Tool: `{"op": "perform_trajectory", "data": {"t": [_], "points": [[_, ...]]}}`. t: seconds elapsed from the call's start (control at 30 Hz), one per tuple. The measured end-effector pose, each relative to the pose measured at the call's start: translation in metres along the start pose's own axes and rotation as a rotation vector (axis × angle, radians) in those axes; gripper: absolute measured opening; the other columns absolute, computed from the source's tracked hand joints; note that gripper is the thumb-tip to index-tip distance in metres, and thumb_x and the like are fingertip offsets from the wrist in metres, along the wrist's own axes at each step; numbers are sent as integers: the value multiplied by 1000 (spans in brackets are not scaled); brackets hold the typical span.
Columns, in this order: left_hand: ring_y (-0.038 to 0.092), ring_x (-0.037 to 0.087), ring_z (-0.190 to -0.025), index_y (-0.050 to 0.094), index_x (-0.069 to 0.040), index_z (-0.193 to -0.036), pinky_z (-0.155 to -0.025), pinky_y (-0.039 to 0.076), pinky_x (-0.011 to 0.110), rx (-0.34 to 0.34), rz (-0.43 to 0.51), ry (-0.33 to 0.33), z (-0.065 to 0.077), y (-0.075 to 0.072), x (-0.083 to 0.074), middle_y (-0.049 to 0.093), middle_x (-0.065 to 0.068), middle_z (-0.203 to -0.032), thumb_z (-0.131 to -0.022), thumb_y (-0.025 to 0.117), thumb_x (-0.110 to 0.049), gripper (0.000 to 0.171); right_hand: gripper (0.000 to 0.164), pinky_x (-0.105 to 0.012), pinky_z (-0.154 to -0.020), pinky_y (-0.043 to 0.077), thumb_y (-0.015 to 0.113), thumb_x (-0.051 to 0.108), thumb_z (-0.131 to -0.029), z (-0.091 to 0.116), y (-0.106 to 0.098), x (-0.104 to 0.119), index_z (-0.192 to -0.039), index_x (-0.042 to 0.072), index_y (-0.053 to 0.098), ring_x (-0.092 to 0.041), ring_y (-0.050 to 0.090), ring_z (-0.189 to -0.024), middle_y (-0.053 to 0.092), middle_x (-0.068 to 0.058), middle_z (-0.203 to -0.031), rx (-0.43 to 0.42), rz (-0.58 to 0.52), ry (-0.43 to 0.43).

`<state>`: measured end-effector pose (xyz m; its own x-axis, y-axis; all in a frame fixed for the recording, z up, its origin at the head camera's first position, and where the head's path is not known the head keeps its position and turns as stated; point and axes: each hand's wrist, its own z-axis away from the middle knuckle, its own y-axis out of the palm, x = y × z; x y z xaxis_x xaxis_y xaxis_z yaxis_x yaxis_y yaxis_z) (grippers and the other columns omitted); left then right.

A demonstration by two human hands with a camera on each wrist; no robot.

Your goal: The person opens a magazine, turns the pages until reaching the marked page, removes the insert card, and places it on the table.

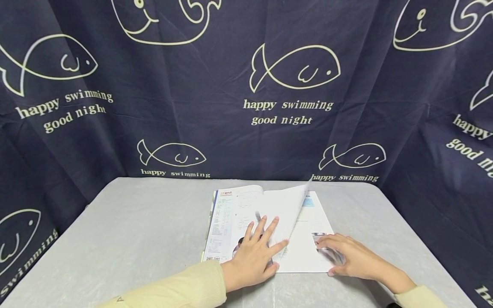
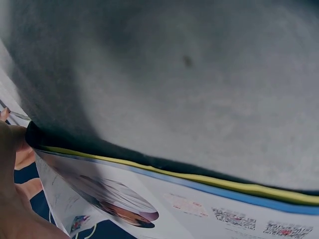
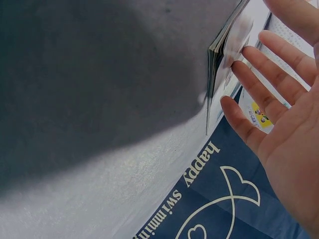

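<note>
An open magazine [image 1: 240,203] lies on the table, with one page [image 1: 286,205] lifted up and slanting over the right-hand side. My left hand [image 1: 252,259] rests with spread fingers near the fold, across the lower part of the left side and the raised page. At the magazine's lower right edge is my right hand [image 1: 352,259], its fingertips over a small printed picture [image 1: 319,240] and its thumb beside the corner. In the right wrist view the same hand [image 3: 284,114] has its fingers extended toward the page edges [image 3: 213,64]. The left wrist view shows the magazine's spine edge [image 2: 199,179] and printed codes.
A grey table [image 1: 135,239] extends around the magazine on both sides. Behind it and at the sides hangs a dark blue curtain [image 1: 227,107] with fish outlines and lettering. Pale yellow sleeves [image 1: 192,284] cover both forearms.
</note>
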<state>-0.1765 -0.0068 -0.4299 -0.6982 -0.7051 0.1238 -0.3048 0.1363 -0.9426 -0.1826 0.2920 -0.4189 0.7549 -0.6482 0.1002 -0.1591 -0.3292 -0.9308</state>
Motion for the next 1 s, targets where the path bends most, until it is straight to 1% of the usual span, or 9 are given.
{"op": "perform_trajectory", "data": {"t": [0.2,0.33,0.5,0.67,0.83,0.93,1.0], "points": [[15,40,-138,43,-31,-134,-99,28,59,-1,-3,-1,0,1,1,7,15,-153,-86,50,-47,52,56,-41,-80,42,82,34,-53,0,-1,1,-104,24,62,-20,56,-102,61,7,-111,14,7,16],[17,39,-137,42,-28,-134,-101,27,58,18,-18,-9,1,1,1,10,14,-153,-87,48,-50,52,54,-42,-80,42,82,35,-55,0,-2,0,-103,24,61,-21,56,-101,61,7,-109,14,0,12],[21,37,-137,42,-23,-132,-103,25,57,16,-23,-17,2,1,2,20,10,-151,-87,45,-55,55,51,-44,-82,42,80,37,-57,1,-3,0,-103,24,61,-23,56,-101,62,7,-108,21,-13,20],[27,34,-135,44,-18,-127,-103,24,56,2,-27,-13,3,2,3,29,6,-148,-87,43,-57,56,49,-41,-84,40,79,38,-58,2,-4,1,-102,25,61,-25,57,-101,62,7,-107,16,-15,22],[33,34,-132,41,-15,-131,-103,26,55,44,-14,-17,4,1,3,33,8,-146,-88,41,-57,60,48,-38,-84,40,79,37,-59,2,-5,1,-102,26,61,-21,57,-100,63,8,-106,14,-23,19],[34,35,-131,38,-17,-134,-103,26,54,67,4,-28,4,1,3,34,11,-144,-89,39,-57,61,48,-35,-83,41,80,35,-58,2,-6,0,-101,26,62,-16,57,-99,64,8,-106,16,-33,20],[35,36,-130,38,-19,-136,-103,27,54,69,12,-31,4,1,3,35,13,-142,-89,39,-57,61,47,-34,-83,42,80,32,-58,2,-6,0,-101,26,62,-14,57,-98,64,8,-106,18,-45,18]]}}
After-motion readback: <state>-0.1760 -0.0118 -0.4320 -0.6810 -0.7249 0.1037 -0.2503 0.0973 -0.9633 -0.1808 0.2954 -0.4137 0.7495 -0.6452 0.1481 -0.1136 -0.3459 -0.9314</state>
